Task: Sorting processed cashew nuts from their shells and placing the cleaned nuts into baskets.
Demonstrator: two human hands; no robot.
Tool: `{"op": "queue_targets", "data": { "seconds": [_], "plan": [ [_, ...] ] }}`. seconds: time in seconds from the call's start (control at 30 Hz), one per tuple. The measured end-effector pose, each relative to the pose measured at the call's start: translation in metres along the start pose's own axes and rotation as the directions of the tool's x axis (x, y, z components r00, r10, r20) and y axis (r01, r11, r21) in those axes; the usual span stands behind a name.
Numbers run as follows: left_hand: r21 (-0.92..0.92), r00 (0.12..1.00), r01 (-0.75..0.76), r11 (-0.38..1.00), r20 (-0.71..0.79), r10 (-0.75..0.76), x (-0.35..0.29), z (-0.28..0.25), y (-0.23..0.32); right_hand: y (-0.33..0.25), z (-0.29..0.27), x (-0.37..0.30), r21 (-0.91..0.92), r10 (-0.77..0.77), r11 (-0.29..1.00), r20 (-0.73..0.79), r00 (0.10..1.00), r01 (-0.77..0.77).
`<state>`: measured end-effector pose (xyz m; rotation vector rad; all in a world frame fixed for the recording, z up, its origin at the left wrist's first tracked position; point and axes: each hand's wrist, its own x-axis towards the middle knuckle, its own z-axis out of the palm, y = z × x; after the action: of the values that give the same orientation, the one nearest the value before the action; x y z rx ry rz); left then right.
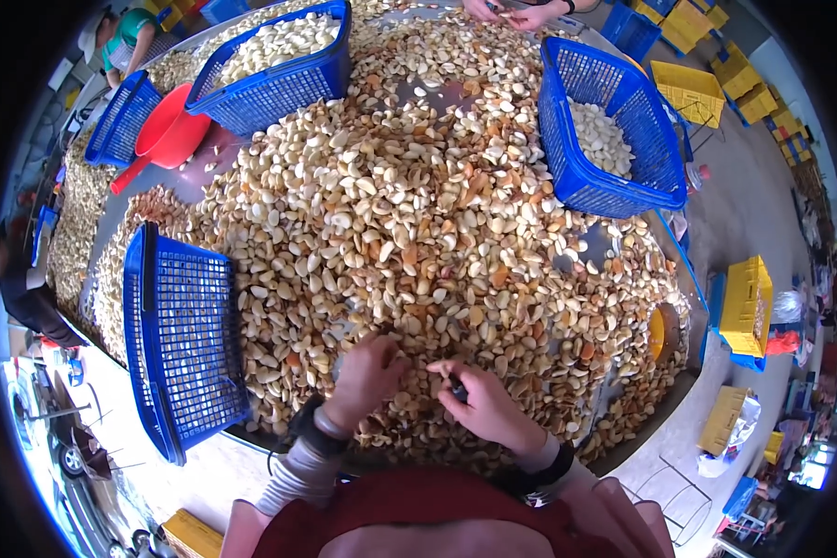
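The fingers of the left hand (367, 372) are curled down into the pile of garlic cloves (409, 232), touching them at the near edge of the table; whether they pinch one clove, I cannot tell. The right hand (484, 405) is closed around a small dark tool (458, 391), whose short visible end points left toward the left hand. The cloves are small, smooth and oval, cream to light brown, with dry papery skins, and they lie in every direction on the grey metal table (623, 437). On the near left a blue plastic mesh basket (181, 344) looks empty. Far left, another blue basket (279, 65) holds peeled white cloves, and the right blue basket (614, 126) holds a few. A red scoop (167, 135) lies far left.
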<state>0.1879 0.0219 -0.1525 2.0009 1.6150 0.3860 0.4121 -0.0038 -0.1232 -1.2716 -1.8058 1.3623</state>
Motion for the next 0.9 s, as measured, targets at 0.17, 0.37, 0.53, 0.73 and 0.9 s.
{"op": "queue_targets", "data": {
  "seconds": [0.17,0.37,0.53,0.73,0.9],
  "plan": [
    [-0.843,0.921,0.381,0.381,0.308,-0.239,-0.014,-0.051,-0.027,0.020,-0.016,-0.021,0.100,0.164,0.982,-0.055,0.985,-0.158],
    [-0.121,0.970,-0.118,0.986,0.196,0.140,-0.060,-0.039,-0.032,0.009,-0.001,-0.007,0.040,-0.004,0.999,-0.056,0.998,0.007],
    [-0.311,0.982,-0.005,0.950,0.178,0.063,-0.054,-0.037,-0.028,0.001,0.000,-0.003,0.058,0.053,0.997,0.047,0.997,-0.055],
    [-0.783,0.888,0.449,-0.431,0.447,0.112,-0.033,-0.018,0.010,-0.013,0.002,0.003,0.239,0.013,0.968,0.252,0.968,-0.075],
    [-0.741,0.854,0.398,-0.540,0.515,-0.078,-0.013,-0.002,0.031,-0.003,0.011,0.003,0.327,-0.099,0.942,0.053,0.994,0.077]
  ]
}}
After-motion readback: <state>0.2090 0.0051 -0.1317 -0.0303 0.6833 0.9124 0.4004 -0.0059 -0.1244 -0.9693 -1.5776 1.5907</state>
